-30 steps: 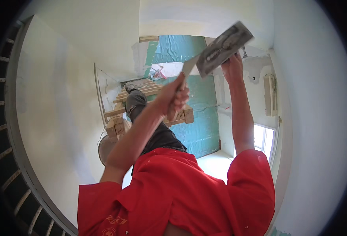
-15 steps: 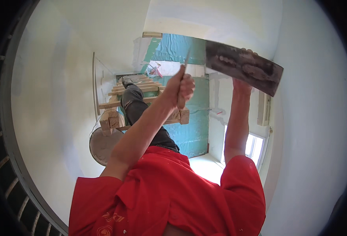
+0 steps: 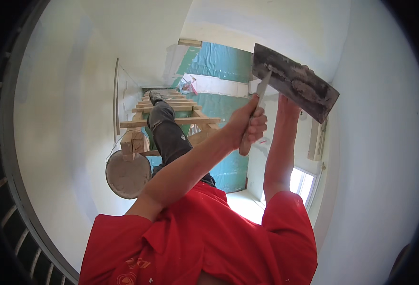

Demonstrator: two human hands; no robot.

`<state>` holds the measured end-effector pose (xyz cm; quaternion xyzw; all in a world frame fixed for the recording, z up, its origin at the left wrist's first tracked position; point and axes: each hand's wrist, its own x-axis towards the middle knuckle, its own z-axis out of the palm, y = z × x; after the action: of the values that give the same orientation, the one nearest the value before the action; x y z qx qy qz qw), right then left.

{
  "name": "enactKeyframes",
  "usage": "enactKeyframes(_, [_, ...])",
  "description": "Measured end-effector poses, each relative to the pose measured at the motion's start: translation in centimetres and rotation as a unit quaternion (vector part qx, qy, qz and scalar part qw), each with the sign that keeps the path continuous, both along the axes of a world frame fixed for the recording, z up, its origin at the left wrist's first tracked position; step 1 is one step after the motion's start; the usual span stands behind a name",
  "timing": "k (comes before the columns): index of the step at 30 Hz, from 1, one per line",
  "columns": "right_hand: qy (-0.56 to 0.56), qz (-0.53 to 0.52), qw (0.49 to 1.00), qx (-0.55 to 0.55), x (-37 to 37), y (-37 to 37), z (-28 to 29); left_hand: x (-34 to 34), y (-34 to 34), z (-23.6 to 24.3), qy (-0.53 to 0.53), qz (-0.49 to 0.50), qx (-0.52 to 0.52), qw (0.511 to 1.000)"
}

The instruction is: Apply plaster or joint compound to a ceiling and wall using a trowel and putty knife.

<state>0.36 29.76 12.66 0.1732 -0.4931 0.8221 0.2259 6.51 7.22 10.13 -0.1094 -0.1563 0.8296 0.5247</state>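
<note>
My left hand is closed around the handle of a putty knife, its thin blade angled up to the face of a rectangular steel trowel. Whether the blade tip touches that face I cannot tell. The trowel is dark, with smears of grey paste. My right hand grips it from behind, with most fingers hidden by the plate. Both forearms come up from my red sleeves.
A wooden ladder-like frame lies beneath my dark-trousered leg, with a bucket of grey paste hanging at its left. Pale walls rise on both sides. A blue-green sheet covers the floor below, and a bright window is at lower right.
The trowel has swung round from a steep slant to a downward tilt toward the right. My left hand has moved rightward with the knife. More of the bucket now shows.
</note>
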Motion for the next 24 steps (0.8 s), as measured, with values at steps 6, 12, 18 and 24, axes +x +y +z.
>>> enactKeyframes(6, [-0.029,0.138,0.983,-0.113,-1.0,-1.7,3.5,-3.0,-0.7,1.8,-0.001,0.006,-0.021,1.0])
enactKeyframes(12, [0.017,0.254,0.966,-0.053,-1.1,-1.9,3.8,-5.7,-2.2,-0.3,-0.007,0.044,-0.042,0.998])
enactKeyframes(18, [-0.114,-0.092,0.986,0.075,0.6,-0.5,3.4,-4.1,-4.7,2.1,0.216,0.04,-0.275,0.936])
enactKeyframes(24, [-0.273,0.001,0.914,0.301,1.3,-1.6,1.4,-3.4,-4.8,4.2,0.362,-0.019,-0.32,0.875])
